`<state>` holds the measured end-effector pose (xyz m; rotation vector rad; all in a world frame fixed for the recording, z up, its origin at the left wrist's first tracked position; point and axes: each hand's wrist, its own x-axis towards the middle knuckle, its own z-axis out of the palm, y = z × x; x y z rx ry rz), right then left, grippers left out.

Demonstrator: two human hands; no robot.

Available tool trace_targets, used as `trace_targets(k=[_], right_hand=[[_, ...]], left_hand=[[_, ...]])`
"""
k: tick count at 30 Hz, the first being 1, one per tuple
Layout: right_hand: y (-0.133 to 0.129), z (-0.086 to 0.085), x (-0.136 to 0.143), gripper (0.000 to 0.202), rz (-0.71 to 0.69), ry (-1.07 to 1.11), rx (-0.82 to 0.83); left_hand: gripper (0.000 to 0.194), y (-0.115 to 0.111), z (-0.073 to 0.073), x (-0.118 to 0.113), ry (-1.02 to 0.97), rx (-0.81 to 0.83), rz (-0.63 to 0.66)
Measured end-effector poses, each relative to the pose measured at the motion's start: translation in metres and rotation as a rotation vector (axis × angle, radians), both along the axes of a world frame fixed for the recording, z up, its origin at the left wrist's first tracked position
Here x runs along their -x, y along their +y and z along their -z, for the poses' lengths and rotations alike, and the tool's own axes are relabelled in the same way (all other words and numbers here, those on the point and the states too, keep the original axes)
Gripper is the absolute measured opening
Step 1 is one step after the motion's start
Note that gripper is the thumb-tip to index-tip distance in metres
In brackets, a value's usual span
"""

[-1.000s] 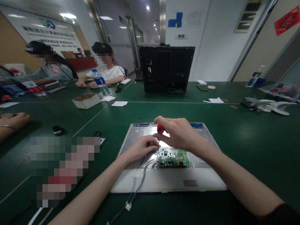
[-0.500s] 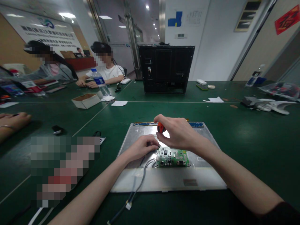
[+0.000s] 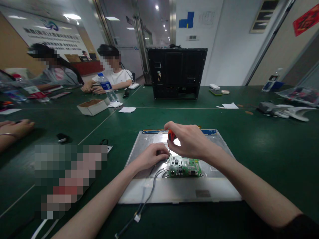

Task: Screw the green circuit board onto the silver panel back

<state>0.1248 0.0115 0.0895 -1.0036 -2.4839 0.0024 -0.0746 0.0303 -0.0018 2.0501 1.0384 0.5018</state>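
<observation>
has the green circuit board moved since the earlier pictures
No. The green circuit board sits in the same place on the metal panel, and the panel keeps its place against the black casing behind it.

Observed a red-and-black screwdriver (image 3: 171, 135), close to upright, pointing down at the far-left corner of a green circuit board (image 3: 184, 167); unable to confirm tip contact. Found circuit board populated, lying flat on a silver panel (image 3: 219, 191). Noted blue strip (image 3: 209, 132) along panel's far edge. Traced dark cables (image 3: 153, 187) from beside circuit board's left edge, past panel's near edge, with white connector (image 3: 137, 218).
</observation>
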Motion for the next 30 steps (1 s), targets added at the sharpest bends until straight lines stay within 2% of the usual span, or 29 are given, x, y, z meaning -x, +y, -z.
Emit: trace_targets(k=[12,18,30], right_hand=[[0.0021,0.0012,0.0010,0.028,0.044,-0.031,0.038],[0.0003,-0.0013,0.0003,0.027,-0.027,0.015,0.072],[0.0011,0.0000,-0.0002,0.026,-0.004,0.025,0.047]], left_hand=[[0.009,-0.0009,-0.0012,-0.0005,0.029,0.012,-0.027],[0.009,-0.0009,-0.0031,0.0000,0.021,-0.025,0.004],[0.009,-0.0002,0.0004,0.0007,-0.022,-0.038,0.013]])
